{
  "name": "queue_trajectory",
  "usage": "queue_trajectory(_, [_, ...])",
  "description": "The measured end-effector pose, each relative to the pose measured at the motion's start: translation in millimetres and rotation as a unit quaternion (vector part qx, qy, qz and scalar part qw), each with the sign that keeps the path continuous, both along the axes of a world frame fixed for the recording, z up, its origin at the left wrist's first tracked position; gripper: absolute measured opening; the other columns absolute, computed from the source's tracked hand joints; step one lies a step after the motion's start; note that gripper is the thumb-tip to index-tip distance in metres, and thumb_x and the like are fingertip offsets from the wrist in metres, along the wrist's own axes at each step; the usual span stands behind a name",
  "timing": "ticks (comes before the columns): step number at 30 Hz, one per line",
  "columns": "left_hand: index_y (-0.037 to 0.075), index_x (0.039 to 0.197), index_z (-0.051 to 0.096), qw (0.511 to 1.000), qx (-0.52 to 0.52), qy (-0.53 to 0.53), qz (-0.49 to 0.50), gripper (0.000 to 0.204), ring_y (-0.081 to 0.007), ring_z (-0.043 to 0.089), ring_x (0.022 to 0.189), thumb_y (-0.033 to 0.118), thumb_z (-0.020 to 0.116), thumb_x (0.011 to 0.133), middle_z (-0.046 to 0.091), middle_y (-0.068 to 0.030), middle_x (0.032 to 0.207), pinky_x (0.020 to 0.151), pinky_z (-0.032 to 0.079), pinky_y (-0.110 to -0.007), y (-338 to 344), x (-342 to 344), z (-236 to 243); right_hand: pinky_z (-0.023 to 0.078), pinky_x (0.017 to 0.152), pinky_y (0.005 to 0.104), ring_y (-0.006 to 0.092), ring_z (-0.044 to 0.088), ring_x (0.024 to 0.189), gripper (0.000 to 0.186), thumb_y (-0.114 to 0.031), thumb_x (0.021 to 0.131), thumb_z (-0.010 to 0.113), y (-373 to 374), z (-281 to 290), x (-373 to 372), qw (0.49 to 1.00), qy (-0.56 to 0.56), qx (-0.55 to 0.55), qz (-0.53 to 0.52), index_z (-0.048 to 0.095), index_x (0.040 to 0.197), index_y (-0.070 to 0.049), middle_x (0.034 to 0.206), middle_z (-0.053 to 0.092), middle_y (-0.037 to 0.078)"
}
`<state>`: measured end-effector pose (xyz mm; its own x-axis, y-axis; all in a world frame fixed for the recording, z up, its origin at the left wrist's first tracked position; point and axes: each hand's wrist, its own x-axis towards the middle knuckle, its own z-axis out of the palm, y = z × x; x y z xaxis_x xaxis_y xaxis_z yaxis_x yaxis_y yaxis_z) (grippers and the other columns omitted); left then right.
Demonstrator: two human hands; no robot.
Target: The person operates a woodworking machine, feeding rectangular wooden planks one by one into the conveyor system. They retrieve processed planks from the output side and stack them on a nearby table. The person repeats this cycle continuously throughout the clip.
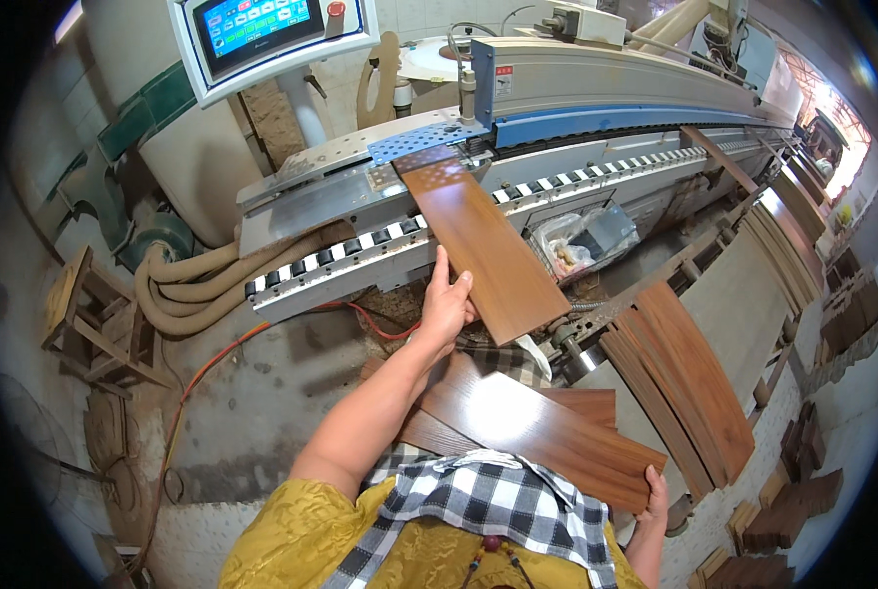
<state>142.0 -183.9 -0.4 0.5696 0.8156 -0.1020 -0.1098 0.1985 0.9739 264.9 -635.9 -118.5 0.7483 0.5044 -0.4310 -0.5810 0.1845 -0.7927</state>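
My left hand [447,306] grips the left edge of a brown wooden board [483,250], thumb near its top face. That board slants across the machine's roller rail [360,247], its far end at a blue perforated plate [414,139]. Close to my body, my right hand [655,499] is closed on the right end of a second, glossy wooden board [537,424], its fingers partly hidden. Beneath this one lie more boards, such as a dark one [429,432] on the left, overlapping at angles.
A long edge-banding-type machine with a blue-and-grey beam [596,93] runs to the far right. Stacked boards [689,388] lie on a roller stand at right. A control screen [262,25] stands upper left, above hoses [179,290] and a wooden stool [95,314]. An orange hose [203,368] crosses the floor.
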Motion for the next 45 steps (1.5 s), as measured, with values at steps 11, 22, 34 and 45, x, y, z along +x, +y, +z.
queue_trajectory(11, [0.017,0.145,-0.004,1.0,-0.016,-0.012,-0.023,0.07,-0.0105,0.05,0.05,0.014,0.044,0.093,0.058,-0.0079,0.076,0.043,0.041,-0.025,-10.3,105.6,-6.2,0.047,0.087,0.0389,0.0251,0.057,0.102,0.046,-0.028,0.083,0.064,0.0,-1.9,-0.3,0.998,-0.023,0.023,-0.05,0.05,0.118,-0.002,0.115,0.057,0.012])
queue_trajectory(22, [0.001,0.119,0.049,0.943,0.082,-0.018,-0.323,0.032,-0.0086,0.057,0.067,0.022,0.045,0.095,0.061,-0.004,0.092,0.058,0.045,-0.02,-46.4,16.0,39.4,0.048,0.087,0.0403,0.0256,0.056,0.105,0.047,-0.028,0.086,0.061,58.8,4.7,10.7,0.991,0.0,0.119,-0.06,0.047,0.122,-0.002,0.119,0.055,0.012])
queue_trajectory(34, [0.004,0.118,0.039,0.988,-0.066,-0.003,-0.142,0.039,-0.014,0.062,0.064,0.035,0.044,0.095,0.061,-0.0093,0.086,0.054,0.045,-0.022,-50.7,-65.5,-30.1,0.051,0.08,0.033,0.0192,0.06,0.094,0.033,-0.028,0.091,0.053,263.3,89.3,-52.9,0.974,-0.001,0.183,0.131,0.051,0.112,-0.001,0.106,0.059,0.009])
queue_trajectory(45, [0.006,0.144,0.003,0.983,0.008,-0.125,0.135,0.069,-0.0057,0.055,0.068,0.011,0.049,0.093,0.059,-0.009,0.106,0.047,0.04,-0.017,-6.3,-96.2,-14.7,0.046,0.085,0.0342,0.0254,0.06,0.091,0.035,-0.022,0.094,0.046,262.7,83.3,-67.7,0.878,-0.25,0.024,0.407,0.048,0.119,0.001,0.103,0.061,0.015])
